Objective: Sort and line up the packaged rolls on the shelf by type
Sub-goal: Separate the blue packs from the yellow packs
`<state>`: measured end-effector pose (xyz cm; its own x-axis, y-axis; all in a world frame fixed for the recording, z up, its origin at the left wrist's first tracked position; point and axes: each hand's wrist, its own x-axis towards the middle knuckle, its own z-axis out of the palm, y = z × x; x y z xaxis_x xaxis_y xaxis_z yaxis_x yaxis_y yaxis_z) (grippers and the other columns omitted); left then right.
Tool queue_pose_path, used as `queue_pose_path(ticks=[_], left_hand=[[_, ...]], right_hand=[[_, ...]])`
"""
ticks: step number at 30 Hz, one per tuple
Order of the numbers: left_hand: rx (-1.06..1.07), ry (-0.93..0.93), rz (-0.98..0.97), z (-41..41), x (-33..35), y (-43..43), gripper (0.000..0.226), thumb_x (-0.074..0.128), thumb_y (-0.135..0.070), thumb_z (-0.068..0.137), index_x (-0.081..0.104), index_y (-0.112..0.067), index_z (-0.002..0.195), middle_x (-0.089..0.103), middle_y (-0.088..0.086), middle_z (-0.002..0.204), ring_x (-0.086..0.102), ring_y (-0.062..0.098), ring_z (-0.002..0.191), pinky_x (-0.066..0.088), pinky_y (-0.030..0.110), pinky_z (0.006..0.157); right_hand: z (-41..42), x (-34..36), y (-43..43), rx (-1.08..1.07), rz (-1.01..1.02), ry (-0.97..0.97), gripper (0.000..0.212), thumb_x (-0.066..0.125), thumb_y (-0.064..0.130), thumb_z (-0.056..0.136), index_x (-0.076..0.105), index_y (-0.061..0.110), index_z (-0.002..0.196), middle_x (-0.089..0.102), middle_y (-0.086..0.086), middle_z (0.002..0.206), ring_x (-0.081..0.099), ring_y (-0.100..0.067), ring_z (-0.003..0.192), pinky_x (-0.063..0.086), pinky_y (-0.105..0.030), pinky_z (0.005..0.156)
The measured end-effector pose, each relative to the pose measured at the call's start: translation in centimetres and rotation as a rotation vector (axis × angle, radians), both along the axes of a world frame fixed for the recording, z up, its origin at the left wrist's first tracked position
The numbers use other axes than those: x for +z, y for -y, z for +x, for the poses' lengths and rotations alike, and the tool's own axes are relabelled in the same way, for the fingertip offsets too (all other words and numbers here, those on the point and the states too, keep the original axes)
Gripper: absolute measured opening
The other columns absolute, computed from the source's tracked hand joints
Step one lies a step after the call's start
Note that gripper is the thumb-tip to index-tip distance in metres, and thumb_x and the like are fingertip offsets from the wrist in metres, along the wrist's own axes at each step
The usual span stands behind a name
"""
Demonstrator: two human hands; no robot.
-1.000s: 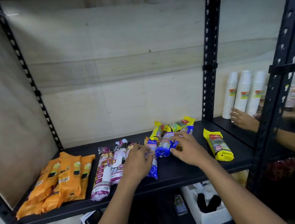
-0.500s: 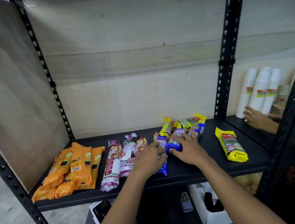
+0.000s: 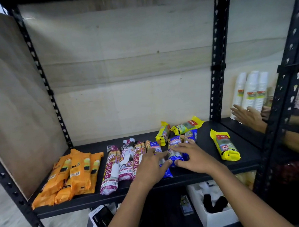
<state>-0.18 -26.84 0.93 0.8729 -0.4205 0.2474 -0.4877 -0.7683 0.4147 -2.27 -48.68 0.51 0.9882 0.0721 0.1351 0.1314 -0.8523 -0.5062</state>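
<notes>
Both hands lie flat on the blue rolls (image 3: 174, 145) mid-shelf: left hand (image 3: 151, 166) with fingers straight over one roll, right hand (image 3: 193, 157) spread across its neighbours, nothing gripped. The black shelf (image 3: 206, 140) carries orange packs (image 3: 79, 173) far left, maroon-and-white rolls (image 3: 111, 170) beside them, yellow packs (image 3: 185, 126) behind the blue, and a lone yellow pack (image 3: 224, 147) at right. Below, a white box (image 3: 216, 219) holds something black (image 3: 214, 204)

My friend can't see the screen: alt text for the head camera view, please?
The left hand and right hand rest on blue rolls on a black shelf. Orange packs lie far left, pink-and-white rolls beside them, yellow packs behind and right.
</notes>
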Motion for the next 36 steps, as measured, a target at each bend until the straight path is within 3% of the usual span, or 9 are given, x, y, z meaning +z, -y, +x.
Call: queue_pose_path(ticks=[4, 7, 12, 15, 18, 21, 29, 34, 36], left_hand=[[-0.043, -0.005, 0.104, -0.8, -0.6, 0.3, 0.069, 0.043, -0.080, 0.084, 0.031, -0.055, 0.147, 0.024, 0.006, 0.163, 0.021, 0.030, 0.149, 0.026, 0.047, 0.119], [-0.040, 0.053, 0.139, -0.7, -0.8, 0.4, 0.069, 0.047, -0.077, 0.085, 0.034, -0.051, 0.148, 0.034, 0.000, 0.159, 0.025, 0.026, 0.147, 0.027, 0.043, 0.119], [0.013, 0.117, 0.086, -0.9, -0.5, 0.7, 0.053, 0.059, -0.056, 0.092, 0.050, -0.041, 0.142, 0.048, -0.004, 0.149, 0.042, 0.020, 0.136, 0.042, 0.036, 0.106], [0.062, 0.137, 0.087, -1.4, -0.6, 1.1, 0.050, 0.058, -0.057, 0.092, 0.052, -0.041, 0.139, 0.051, -0.006, 0.146, 0.044, 0.019, 0.135, 0.048, 0.036, 0.099], [0.112, 0.147, 0.079, -1.8, -0.8, 1.6, 0.049, 0.060, -0.058, 0.091, 0.054, -0.043, 0.137, 0.053, -0.008, 0.144, 0.046, 0.019, 0.134, 0.052, 0.037, 0.093], [0.150, 0.156, 0.065, -1.9, -1.0, 2.0, 0.049, 0.061, -0.059, 0.089, 0.056, -0.043, 0.135, 0.055, -0.008, 0.140, 0.049, 0.019, 0.131, 0.055, 0.037, 0.090], [0.089, 0.142, 0.049, -1.1, -1.9, 1.8, 0.056, 0.056, -0.064, 0.089, 0.047, -0.045, 0.141, 0.048, -0.007, 0.147, 0.042, 0.019, 0.138, 0.049, 0.038, 0.102], [0.141, 0.141, -0.044, -0.6, -1.0, 1.9, 0.065, 0.041, -0.083, 0.080, 0.061, -0.043, 0.128, 0.050, -0.009, 0.143, 0.047, 0.016, 0.131, 0.051, 0.040, 0.097], [0.173, 0.172, -0.063, 0.3, -0.1, 2.2, 0.066, 0.035, -0.081, 0.083, 0.067, -0.038, 0.121, 0.055, -0.007, 0.137, 0.050, 0.018, 0.126, 0.049, 0.040, 0.098]], right_hand=[[-1.0, -0.6, 0.5, 0.090, 0.035, 0.066, 0.070, 0.066, 0.071, 0.078, 0.040, 0.055, 0.142, 0.028, 0.018, 0.160, 0.000, -0.008, 0.152, 0.019, -0.042, 0.120], [-1.7, -1.1, 0.9, 0.108, 0.082, 0.113, 0.072, 0.066, 0.072, 0.077, 0.041, 0.055, 0.142, 0.034, 0.025, 0.154, 0.008, 0.001, 0.149, 0.022, -0.034, 0.118], [-2.0, -2.1, 2.7, 0.023, 0.113, 0.232, 0.040, 0.074, 0.033, 0.088, 0.065, 0.032, 0.127, 0.050, 0.020, 0.138, 0.043, 0.001, 0.132, 0.037, -0.027, 0.110], [-2.6, -2.3, 3.4, 0.001, 0.179, 0.259, 0.031, 0.072, 0.014, 0.086, 0.071, 0.033, 0.110, 0.055, 0.019, 0.131, 0.053, 0.002, 0.121, 0.045, -0.026, 0.100], [-3.3, -2.2, 3.3, 0.021, 0.239, 0.288, 0.031, 0.071, 0.007, 0.083, 0.071, 0.034, 0.097, 0.058, 0.020, 0.124, 0.057, 0.001, 0.115, 0.051, -0.030, 0.093], [-3.5, -2.5, 3.1, 0.030, 0.263, 0.302, 0.030, 0.071, 0.006, 0.082, 0.071, 0.032, 0.096, 0.058, 0.020, 0.123, 0.057, 0.000, 0.116, 0.051, -0.031, 0.094], [-3.5, -3.2, 2.7, 0.043, 0.358, 0.333, 0.030, 0.072, 0.006, 0.084, 0.072, 0.032, 0.099, 0.058, 0.017, 0.123, 0.058, -0.007, 0.120, 0.057, -0.033, 0.086], [-3.4, -1.7, 2.6, 0.016, 0.371, 0.412, 0.016, 0.071, 0.016, 0.090, 0.072, 0.031, 0.096, 0.064, 0.016, 0.114, 0.063, -0.003, 0.108, 0.051, -0.020, 0.084], [-2.7, -0.9, 2.7, -0.020, 0.372, 0.440, 0.010, 0.069, 0.019, 0.092, 0.072, 0.029, 0.095, 0.065, 0.016, 0.109, 0.062, 0.001, 0.104, 0.051, -0.017, 0.079]])
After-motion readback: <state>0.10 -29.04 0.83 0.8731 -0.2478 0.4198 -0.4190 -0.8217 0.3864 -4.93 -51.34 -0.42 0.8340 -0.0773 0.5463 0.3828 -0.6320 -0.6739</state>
